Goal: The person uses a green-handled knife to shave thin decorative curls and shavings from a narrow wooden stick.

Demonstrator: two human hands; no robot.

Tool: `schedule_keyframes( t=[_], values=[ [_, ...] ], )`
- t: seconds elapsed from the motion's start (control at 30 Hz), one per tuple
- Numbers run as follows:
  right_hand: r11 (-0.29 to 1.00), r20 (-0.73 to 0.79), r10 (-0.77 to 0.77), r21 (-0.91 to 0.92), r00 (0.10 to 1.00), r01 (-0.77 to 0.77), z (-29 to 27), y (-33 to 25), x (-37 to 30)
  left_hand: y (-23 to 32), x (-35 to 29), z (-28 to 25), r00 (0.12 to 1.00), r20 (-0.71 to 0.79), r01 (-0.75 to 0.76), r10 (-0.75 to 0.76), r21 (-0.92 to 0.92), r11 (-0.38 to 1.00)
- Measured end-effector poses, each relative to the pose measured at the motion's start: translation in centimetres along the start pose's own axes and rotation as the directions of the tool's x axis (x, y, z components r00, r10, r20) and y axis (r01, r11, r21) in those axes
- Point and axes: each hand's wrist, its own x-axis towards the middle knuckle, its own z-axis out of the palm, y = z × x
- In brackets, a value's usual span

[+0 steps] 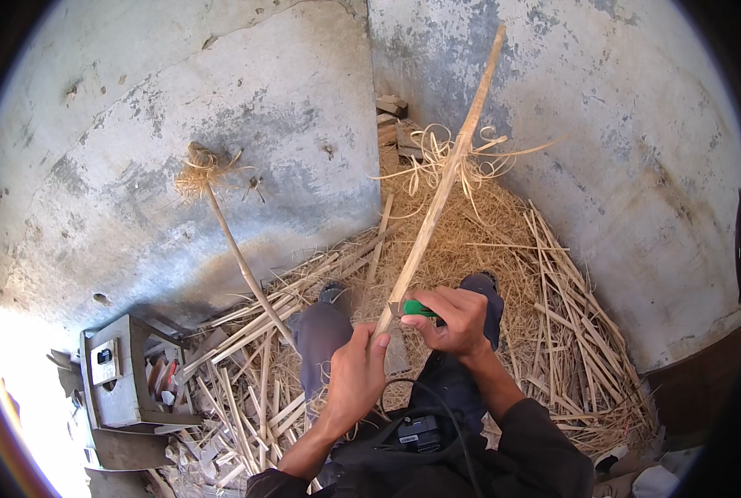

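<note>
Together: left hand (356,373) clasps stick (427,224), right hand (457,319) green handle (418,309).

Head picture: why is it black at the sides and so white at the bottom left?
Head view, sides: dark because the fisheye image is round; head view, lower left: glare washes out detail beside the grey box; head view, middle: the stick looks fairly sharp.

We have open air between the leaning stick (241,260) and the held wooden strip (425,230), but walls (312,100) stand behind, loose slats (571,349) crowd the right, and a box (121,408) blocks the lower left.
</note>
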Motion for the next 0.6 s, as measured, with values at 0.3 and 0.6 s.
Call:
schedule_keyframes(
  t=[0.3, 0.6],
  values=[
    [0.893, -0.273, 0.373, -0.154, 0.887, -0.423, -2.6, 9.0, -0.1, -1.6, -2.5, 0.1, 0.994, 0.099, 0.048, -0.054, 0.055, 0.997],
    [0.817, -0.090, 0.574, 0.009, 0.814, -0.576, -1.5, 7.5, -0.6, -3.2, -2.3, -0.2, 0.999, 0.020, 0.036, -0.035, -0.074, 0.997]
  ],
)
